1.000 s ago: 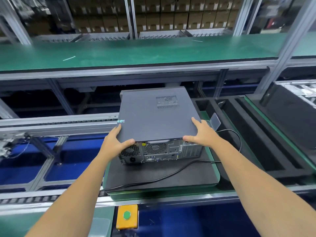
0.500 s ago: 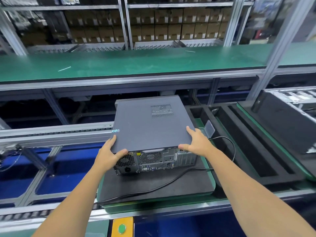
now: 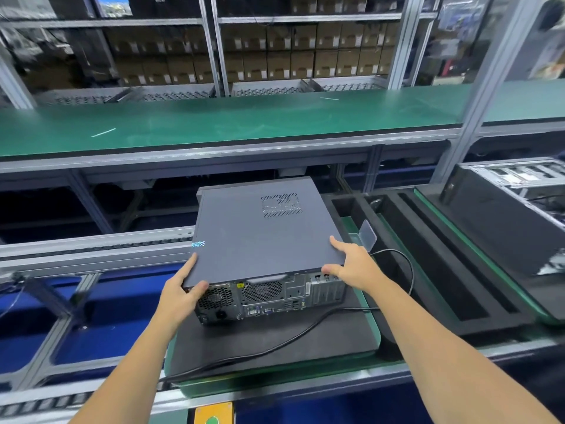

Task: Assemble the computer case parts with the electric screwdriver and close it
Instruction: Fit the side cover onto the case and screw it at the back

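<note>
A dark grey computer case (image 3: 269, 301) lies flat on a black mat (image 3: 275, 341), its rear ports and fans facing me. Its side cover panel (image 3: 260, 234) lies on top, with a vent grille near the far end. My left hand (image 3: 180, 292) grips the panel's near left corner, thumb over the rear edge. My right hand (image 3: 351, 264) holds the near right corner, fingers on the side edge. No electric screwdriver is visible.
A black cable (image 3: 305, 332) runs across the mat in front of the case. Black foam trays (image 3: 428, 264) lie to the right, with another open case (image 3: 526, 191) beyond. A green shelf (image 3: 244, 120) spans the back. A yellow button box (image 3: 214, 414) sits at the near edge.
The view has tilted upward, so the case sits lower in frame. Both hands stay on the panel's near corners; I cannot tell whether the panel slid.
</note>
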